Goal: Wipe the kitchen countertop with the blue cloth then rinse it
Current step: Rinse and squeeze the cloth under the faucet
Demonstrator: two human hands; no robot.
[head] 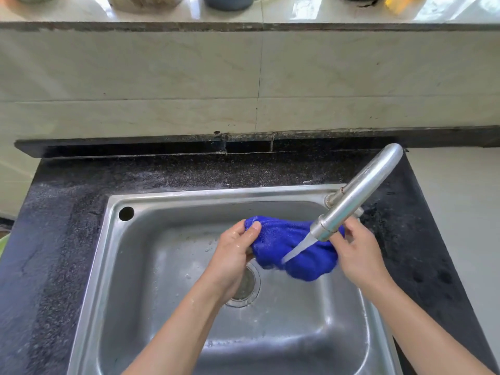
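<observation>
Both hands grip the blue cloth (pixel 295 247) — left hand (pixel 232 255) pinching one end, right hand (pixel 357 253) the other — so it stretches crosswise between them, under the faucet (pixel 357 193) stream, equally near each.

Bright blue fluffy cloth (pixel 295 250), wet, bunched into a sagging roll, gripped at its ends by my left hand (pixel 232 255) and right hand (pixel 358 255), over the steel sink (pixel 216 194), dark speckled stone countertop (pixel 67 212), damp, round the sink's left, far and right sides
</observation>
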